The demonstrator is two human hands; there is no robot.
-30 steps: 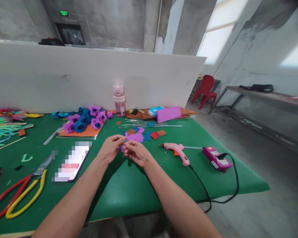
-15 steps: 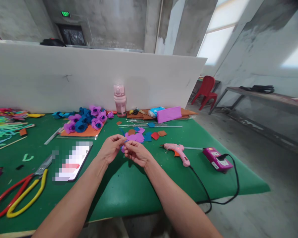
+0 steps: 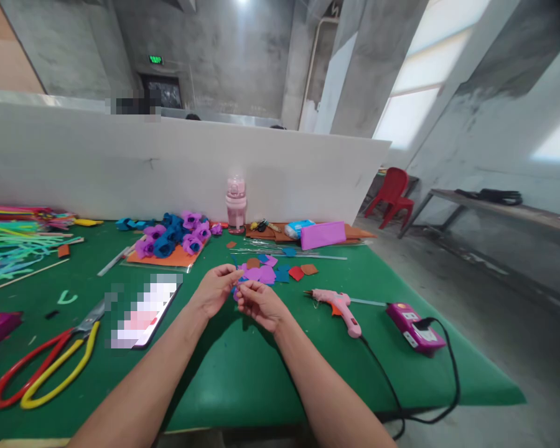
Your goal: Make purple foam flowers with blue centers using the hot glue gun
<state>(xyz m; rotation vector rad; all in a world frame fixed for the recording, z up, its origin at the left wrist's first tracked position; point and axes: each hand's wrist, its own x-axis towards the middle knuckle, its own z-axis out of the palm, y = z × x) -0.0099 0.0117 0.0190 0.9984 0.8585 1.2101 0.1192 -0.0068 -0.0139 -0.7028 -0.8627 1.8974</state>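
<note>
My left hand (image 3: pixel 218 289) and my right hand (image 3: pixel 261 305) meet over the middle of the table, fingertips pinched together. Between and just below the fingertips shows a small purple piece (image 3: pixel 236 294) with some blue, mostly hidden by the fingers. Right behind the hands lie loose cut pieces: purple ones (image 3: pixel 264 274), blue ones (image 3: pixel 282 274), a red one (image 3: pixel 297 273) and brown ones (image 3: pixel 309 269). To the right rests a pink hot glue gun (image 3: pixel 336 305) with a glue stick in its back. Purple and blue handmade flowers (image 3: pixel 168 239) are heaped at the back left.
Large scissors (image 3: pixel 58 361) and a phone (image 3: pixel 149 311) lie left on the green table (image 3: pixel 242 386). A purple power strip (image 3: pixel 414 330) with a black cable sits right. A pink bottle (image 3: pixel 236 208) stands against the white partition (image 3: pixel 298 162). Coloured strips (image 3: pixel 23 249) lie far left.
The head view has tilted up and shifted slightly left, so everything sits lower and further right. Both hands stay pinched together in nearly the same place over the table.
</note>
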